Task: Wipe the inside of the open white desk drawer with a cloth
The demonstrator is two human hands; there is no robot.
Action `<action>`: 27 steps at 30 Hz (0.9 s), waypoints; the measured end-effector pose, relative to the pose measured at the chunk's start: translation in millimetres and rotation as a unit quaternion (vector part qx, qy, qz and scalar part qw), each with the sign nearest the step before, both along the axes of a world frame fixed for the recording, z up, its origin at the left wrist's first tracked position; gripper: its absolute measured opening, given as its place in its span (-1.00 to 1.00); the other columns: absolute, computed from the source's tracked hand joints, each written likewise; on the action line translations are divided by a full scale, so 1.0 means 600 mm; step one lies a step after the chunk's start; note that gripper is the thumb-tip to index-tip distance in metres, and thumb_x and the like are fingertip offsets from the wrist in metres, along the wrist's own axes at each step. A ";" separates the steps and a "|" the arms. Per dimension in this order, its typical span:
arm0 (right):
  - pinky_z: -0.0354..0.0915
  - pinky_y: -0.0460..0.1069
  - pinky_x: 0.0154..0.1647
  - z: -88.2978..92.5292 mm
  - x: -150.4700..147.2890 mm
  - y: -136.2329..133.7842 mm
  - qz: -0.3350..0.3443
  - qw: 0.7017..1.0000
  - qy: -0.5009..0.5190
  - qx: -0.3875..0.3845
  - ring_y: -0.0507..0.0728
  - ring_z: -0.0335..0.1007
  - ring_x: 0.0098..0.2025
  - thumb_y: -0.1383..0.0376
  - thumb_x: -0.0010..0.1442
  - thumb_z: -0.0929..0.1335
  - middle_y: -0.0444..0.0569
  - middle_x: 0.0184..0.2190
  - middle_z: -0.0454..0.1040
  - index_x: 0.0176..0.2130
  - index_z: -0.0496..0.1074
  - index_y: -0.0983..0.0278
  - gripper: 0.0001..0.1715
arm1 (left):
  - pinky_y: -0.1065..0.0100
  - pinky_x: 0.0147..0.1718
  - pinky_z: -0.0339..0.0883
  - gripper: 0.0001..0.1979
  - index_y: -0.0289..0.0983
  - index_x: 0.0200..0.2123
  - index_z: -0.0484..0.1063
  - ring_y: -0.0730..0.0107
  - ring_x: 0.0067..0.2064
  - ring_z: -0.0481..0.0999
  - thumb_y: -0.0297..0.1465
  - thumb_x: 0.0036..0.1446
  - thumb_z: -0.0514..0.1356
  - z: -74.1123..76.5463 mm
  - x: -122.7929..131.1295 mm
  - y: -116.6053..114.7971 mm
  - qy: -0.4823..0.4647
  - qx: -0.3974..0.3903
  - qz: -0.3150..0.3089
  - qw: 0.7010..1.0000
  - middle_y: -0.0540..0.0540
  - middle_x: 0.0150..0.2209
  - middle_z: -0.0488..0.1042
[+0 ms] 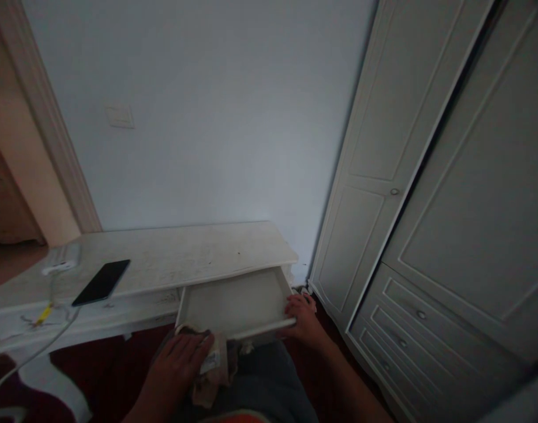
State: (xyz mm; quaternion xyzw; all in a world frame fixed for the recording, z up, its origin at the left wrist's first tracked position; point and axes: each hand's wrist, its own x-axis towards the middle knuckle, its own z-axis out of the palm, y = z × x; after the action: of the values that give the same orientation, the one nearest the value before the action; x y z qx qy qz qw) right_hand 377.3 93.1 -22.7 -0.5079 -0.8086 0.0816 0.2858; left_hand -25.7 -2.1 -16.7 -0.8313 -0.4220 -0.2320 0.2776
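Observation:
A white drawer [244, 302] stands pulled out from a low white table, and its inside looks bare. My left hand [180, 359] is closed on a beige-brown cloth [219, 376] with a pale label, at the drawer's front left corner. Part of the cloth laps over that corner and part hangs down in front. Around the front right corner of the drawer, the fingers of my right hand [303, 317] are curled on its edge. My legs in grey trousers [269, 376] are under the drawer front.
On the low white table [193, 249], a dark phone [103, 282] and a white power strip [63, 258] lie to the left, with a white cable [34, 352] trailing down. A grey-white wardrobe [383, 223] fills the right side. Dark red flooring [105, 370] shows below.

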 end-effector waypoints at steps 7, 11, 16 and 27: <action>-0.06 0.28 0.29 0.036 -0.030 0.039 -0.003 1.000 -0.007 0.022 0.36 0.35 0.16 -0.22 -0.11 0.62 -0.01 -0.10 0.60 -0.48 0.55 0.19 -0.42 | 0.18 0.21 0.14 -0.53 -0.05 0.13 0.53 0.26 0.05 0.53 -0.55 0.25 0.09 -0.034 -0.037 0.047 -0.025 0.059 -0.027 0.998 -0.08 -0.02 0.65; -0.07 0.29 0.31 0.035 -0.026 0.042 0.003 0.999 -0.036 0.028 0.39 0.33 0.21 -0.26 -0.07 0.59 0.01 -0.10 0.62 -0.35 0.58 0.18 -0.39 | 0.31 0.21 0.15 -0.52 0.05 0.15 0.49 0.39 0.01 0.55 -0.51 0.23 0.18 -0.119 -0.031 0.059 0.073 0.062 -0.078 0.992 0.04 -0.04 0.66; -0.04 0.29 0.31 0.033 -0.023 0.039 0.000 0.998 -0.055 0.023 0.39 0.30 0.25 -0.25 0.01 0.56 0.01 -0.10 0.62 -0.34 0.58 0.19 -0.41 | 0.27 0.17 0.22 -0.50 0.06 0.16 0.50 0.33 0.05 0.57 -0.49 0.21 0.20 -0.188 0.000 0.073 0.105 0.006 -0.050 0.993 0.03 0.02 0.65; -0.04 0.30 0.30 0.048 -0.028 0.030 0.002 0.998 -0.061 0.011 0.39 0.29 0.25 -0.23 0.03 0.56 0.03 -0.02 0.59 -0.22 0.62 0.15 -0.43 | 0.06 0.11 0.21 -0.58 -0.06 0.16 0.52 0.09 0.08 0.49 -0.54 0.33 0.13 0.024 0.103 0.069 0.000 -0.104 0.001 0.995 -0.17 0.05 0.59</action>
State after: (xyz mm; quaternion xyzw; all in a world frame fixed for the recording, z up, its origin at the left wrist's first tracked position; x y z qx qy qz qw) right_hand 360.4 110.9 6.1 -0.5068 -0.8267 0.0419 0.2409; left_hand 36.0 39.1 -2.0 -0.8554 -0.4443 -0.1863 0.1901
